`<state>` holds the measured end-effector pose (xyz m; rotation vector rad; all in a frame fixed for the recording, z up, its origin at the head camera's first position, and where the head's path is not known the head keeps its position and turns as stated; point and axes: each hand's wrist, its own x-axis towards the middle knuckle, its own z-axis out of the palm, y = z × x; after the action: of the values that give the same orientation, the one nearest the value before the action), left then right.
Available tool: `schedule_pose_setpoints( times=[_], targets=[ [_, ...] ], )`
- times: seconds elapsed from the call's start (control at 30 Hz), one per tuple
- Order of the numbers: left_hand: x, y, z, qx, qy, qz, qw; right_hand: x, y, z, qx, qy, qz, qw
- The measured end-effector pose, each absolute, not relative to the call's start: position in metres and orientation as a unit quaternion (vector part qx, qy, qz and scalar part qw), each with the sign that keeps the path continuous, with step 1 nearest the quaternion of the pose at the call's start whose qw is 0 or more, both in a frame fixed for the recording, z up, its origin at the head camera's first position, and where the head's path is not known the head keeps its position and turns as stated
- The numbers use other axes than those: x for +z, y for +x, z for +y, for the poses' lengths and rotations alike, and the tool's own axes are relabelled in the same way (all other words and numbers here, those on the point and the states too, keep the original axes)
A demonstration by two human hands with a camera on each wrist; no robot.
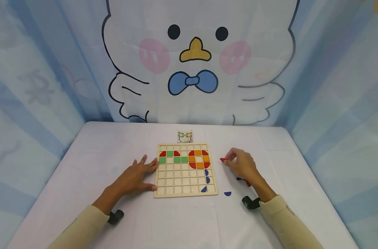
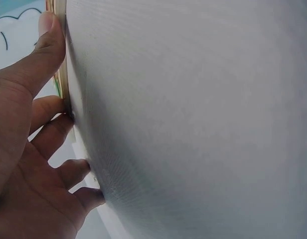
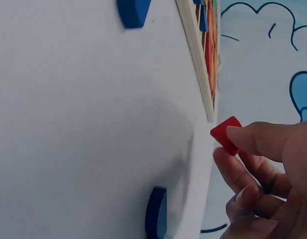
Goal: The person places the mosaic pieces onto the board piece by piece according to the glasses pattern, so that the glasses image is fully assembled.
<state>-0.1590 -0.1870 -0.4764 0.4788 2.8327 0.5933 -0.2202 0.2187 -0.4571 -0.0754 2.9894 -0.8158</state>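
A wooden grid board (image 1: pixel 186 196) lies on the white table, with red, green, orange and blue flat pieces in some of its squares. My left hand (image 1: pixel 134 178) rests with spread fingers along the board's left edge; in the left wrist view its thumb (image 2: pixel 51 40) touches the wooden side. To the right of the board, my right hand (image 1: pixel 242 165) pinches a small red piece with a curved edge (image 3: pixel 226 134) between thumb and fingertips. That piece is just above the table, apart from the board.
A small pattern card (image 1: pixel 185 136) lies behind the board. A blue half-round piece (image 1: pixel 227 193) lies off the board's front right corner. Another blue piece (image 1: pixel 238 178) and a red piece (image 1: pixel 248 183) lie partly hidden by my right wrist. Printed curtains (image 1: pixel 192 103) surround the table.
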Motion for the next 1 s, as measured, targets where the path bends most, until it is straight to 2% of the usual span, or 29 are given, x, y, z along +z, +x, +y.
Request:
schedule_pose_setpoints(
  times=[0.67, 0.87, 1.0],
  targets=[
    [-0.476, -0.159, -0.187, 0.203, 0.159, 0.960, 0.106, -0.440, -0.218, 0.144, -0.318, -0.255, 0.909, 0.081],
    [-0.477, -0.160, -0.187, 0.205, 0.160, 0.960, 0.106, -0.441, -0.219, 0.130, -0.360, -0.246, 0.897, 0.080],
    [-0.477, -0.160, -0.187, 0.205, 0.163, 0.959, 0.104, -0.441, -0.220, 0.120, -0.381, -0.224, 0.895, 0.057]
  ],
)
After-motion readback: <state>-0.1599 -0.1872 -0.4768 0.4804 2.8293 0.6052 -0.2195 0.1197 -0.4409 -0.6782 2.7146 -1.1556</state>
